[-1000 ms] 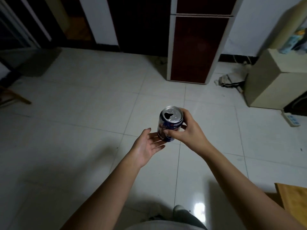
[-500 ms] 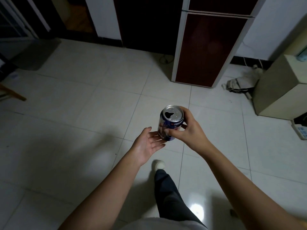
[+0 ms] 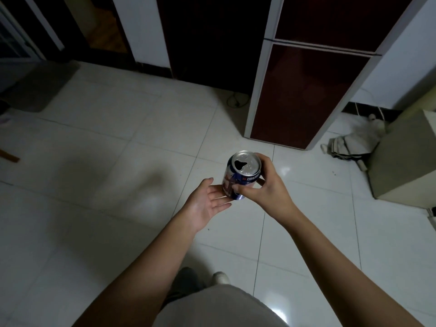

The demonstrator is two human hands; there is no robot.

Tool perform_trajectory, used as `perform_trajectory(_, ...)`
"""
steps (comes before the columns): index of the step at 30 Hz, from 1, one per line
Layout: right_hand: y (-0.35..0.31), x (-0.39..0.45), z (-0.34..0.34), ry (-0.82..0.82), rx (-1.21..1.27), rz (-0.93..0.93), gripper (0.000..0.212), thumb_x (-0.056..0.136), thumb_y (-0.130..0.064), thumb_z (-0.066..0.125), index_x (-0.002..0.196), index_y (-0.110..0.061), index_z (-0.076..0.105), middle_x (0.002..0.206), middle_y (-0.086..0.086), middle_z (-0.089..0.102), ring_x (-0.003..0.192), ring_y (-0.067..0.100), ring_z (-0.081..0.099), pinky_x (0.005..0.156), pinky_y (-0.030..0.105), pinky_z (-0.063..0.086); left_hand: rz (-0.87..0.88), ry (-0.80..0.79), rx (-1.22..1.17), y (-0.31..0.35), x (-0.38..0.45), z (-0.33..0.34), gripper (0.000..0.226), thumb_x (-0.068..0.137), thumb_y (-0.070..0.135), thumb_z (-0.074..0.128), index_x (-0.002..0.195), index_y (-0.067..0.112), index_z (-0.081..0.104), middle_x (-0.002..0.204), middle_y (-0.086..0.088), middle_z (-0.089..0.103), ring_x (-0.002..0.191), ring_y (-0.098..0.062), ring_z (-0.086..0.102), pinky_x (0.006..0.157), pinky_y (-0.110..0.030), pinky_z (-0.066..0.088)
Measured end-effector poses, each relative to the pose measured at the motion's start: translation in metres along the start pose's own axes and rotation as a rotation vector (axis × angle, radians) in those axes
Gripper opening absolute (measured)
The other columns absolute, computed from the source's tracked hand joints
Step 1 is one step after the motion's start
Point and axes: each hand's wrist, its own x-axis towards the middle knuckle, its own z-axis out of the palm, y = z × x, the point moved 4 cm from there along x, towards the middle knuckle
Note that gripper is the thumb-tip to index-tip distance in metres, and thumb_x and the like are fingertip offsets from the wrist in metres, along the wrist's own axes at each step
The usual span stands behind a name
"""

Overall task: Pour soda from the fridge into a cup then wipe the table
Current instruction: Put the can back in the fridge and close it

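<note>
The soda can (image 3: 243, 173) is held upright at frame centre, above the tiled floor (image 3: 113, 161). Its mouth is open; the contents cannot be seen (interior dark). The label is partly covered by the right hand (image 3: 266, 187), which is closed around the can. The left hand (image 3: 207, 204), palm up and fingers spread, lies at the can's 7 o'clock, beside its base; contact cannot be confirmed. The fridge (image 3: 306, 90) stands at 1 o'clock, its top cut off.
</note>
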Motion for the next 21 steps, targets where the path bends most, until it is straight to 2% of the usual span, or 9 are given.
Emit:
perform_trajectory(4, 0.0, 0.056, -0.006, -0.007, -0.007, -0.005, 0.064, 0.07, -0.01, 0.077, 0.114, -0.036, 0.039, 0.111, -0.024, 0.051, 0.1, -0.015, 0.05, 0.086, 0.004, 0.04, -0.004, 0.002, -0.02, 0.041, 0.041, 0.008, 0.035, 0.097, 0.031, 0.038, 0.104, 0.0, 0.054, 0.101, -0.018, 0.062, 0.1, -0.032, 0.06, 0.092, -0.041, 0.046)
perform_trajectory(9, 0.001, 0.135, -0.006, 0.016, -0.004, 0.004, 0.065, 0.07, -0.01, 0.078, 0.117, -0.031, 0.039, 0.111, -0.024, 0.051, 0.099, -0.017, 0.05, 0.085, 0.004, 0.04, -0.016, -0.015, 0.013, 0.1, 0.1, 0.011, 0.037, 0.098, 0.031, 0.037, 0.109, -0.001, 0.052, 0.105, -0.019, 0.061, 0.106, -0.034, 0.058, 0.093, -0.041, 0.045)
perform_trajectory(12, 0.001, 0.193, -0.002, 0.037, -0.007, 0.011, 0.064, 0.07, -0.01, 0.078, 0.115, -0.035, 0.04, 0.111, -0.023, 0.052, 0.101, -0.014, 0.05, 0.088, 0.006, 0.041, -0.021, -0.029, 0.029, 0.145, 0.14, 0.011, 0.035, 0.098, 0.031, 0.037, 0.104, 0.0, 0.053, 0.101, -0.018, 0.062, 0.099, -0.032, 0.06, 0.092, -0.041, 0.045)
perform_trajectory(15, -0.001, 0.252, 0.003, 0.056, -0.019, 0.016, 0.065, 0.069, -0.01, 0.078, 0.116, -0.032, 0.039, 0.11, -0.023, 0.051, 0.099, -0.016, 0.049, 0.087, 0.004, 0.04, -0.045, -0.034, 0.052, 0.192, 0.181, 0.009, 0.034, 0.097, 0.03, 0.038, 0.102, 0.0, 0.054, 0.098, -0.018, 0.062, 0.09, -0.029, 0.062, 0.089, -0.04, 0.045)
perform_trajectory(21, -0.014, 0.361, 0.005, 0.127, -0.033, 0.017, 0.066, 0.068, -0.011, 0.08, 0.119, -0.027, 0.04, 0.11, -0.023, 0.051, 0.102, -0.013, 0.05, 0.089, 0.007, 0.041, -0.07, -0.067, 0.137, 0.287, 0.257, 0.015, 0.034, 0.098, 0.03, 0.036, 0.094, 0.002, 0.056, 0.096, -0.017, 0.063, 0.088, -0.027, 0.062, 0.088, -0.04, 0.047)
